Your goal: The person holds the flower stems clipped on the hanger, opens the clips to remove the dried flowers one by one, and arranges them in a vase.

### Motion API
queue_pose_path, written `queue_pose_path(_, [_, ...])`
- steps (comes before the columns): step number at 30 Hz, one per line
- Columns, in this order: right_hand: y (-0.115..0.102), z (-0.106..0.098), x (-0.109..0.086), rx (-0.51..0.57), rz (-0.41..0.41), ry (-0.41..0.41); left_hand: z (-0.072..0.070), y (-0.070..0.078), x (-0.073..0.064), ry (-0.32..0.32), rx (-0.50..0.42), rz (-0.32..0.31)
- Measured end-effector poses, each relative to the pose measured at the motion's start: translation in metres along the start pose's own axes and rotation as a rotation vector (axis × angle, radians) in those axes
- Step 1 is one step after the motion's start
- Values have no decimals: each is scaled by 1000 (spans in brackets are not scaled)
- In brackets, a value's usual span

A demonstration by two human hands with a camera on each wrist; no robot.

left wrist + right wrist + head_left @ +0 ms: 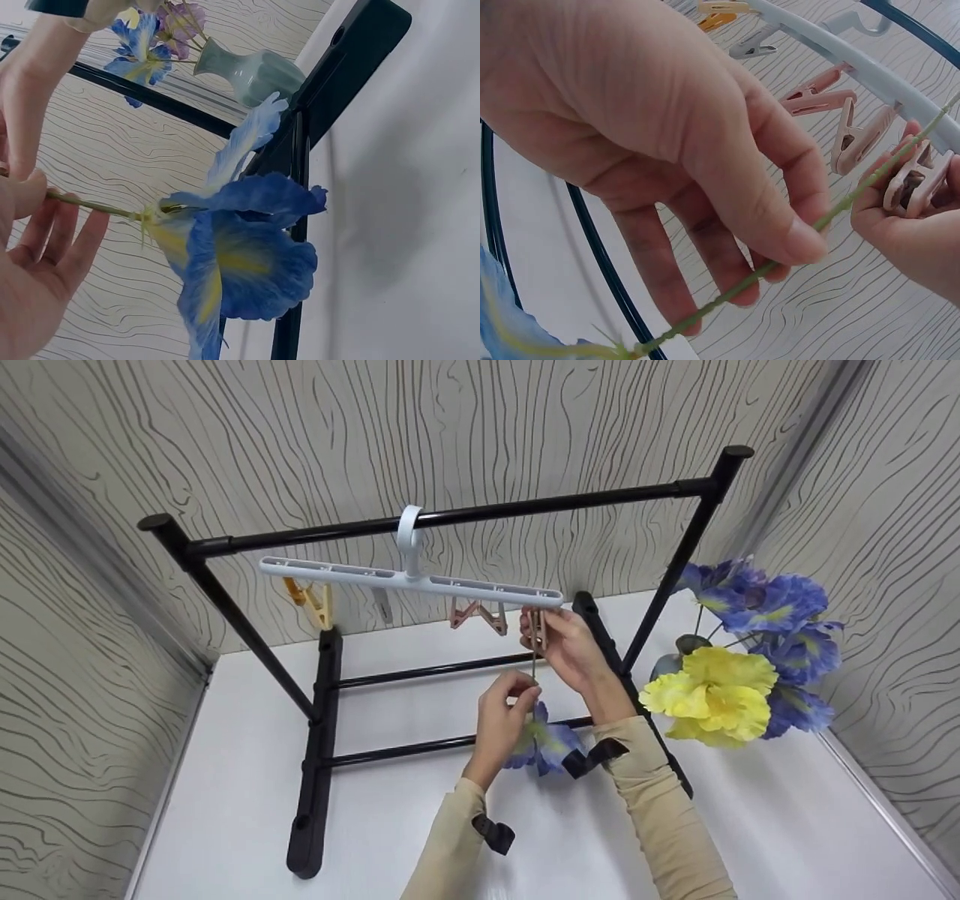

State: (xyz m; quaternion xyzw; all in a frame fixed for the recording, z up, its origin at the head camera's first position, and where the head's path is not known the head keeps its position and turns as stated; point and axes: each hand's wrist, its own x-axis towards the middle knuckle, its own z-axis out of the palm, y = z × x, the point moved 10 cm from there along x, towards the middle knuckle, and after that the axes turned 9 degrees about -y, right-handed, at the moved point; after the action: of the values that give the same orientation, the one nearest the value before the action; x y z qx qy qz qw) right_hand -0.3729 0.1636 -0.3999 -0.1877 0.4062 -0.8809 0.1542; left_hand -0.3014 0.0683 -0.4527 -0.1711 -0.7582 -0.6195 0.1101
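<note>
My left hand pinches the green stem of an artificial blue iris between thumb and fingers. The flower hangs head down, below that hand. Higher up and to the right, my right hand grips a pink clothespin at the right end of a pale blue clip hanger. The stem runs upward past this clothespin; whether its jaws bite the stem I cannot tell. Two more pink clothespins hang just left of my right hand.
The hanger hooks over the top bar of a black rack on a white table. Toward its left end hang a grey clothespin, a yellow one and an orange one. At right, a grey-green vase holds blue flowers and a yellow flower.
</note>
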Motion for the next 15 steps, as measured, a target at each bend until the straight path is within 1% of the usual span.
queue_pose_path(3, [-1,-2,1,-11,-16,25,-3,0,-4,5,-11,-14])
queue_pose_path(9, [-5,-3,2,-30,-58,59,-8,-1,-14,18,-66,-43])
queue_pose_path(15, [-9,-6,2,-46,-85,90,-11,-4,-24,15,-90,-72])
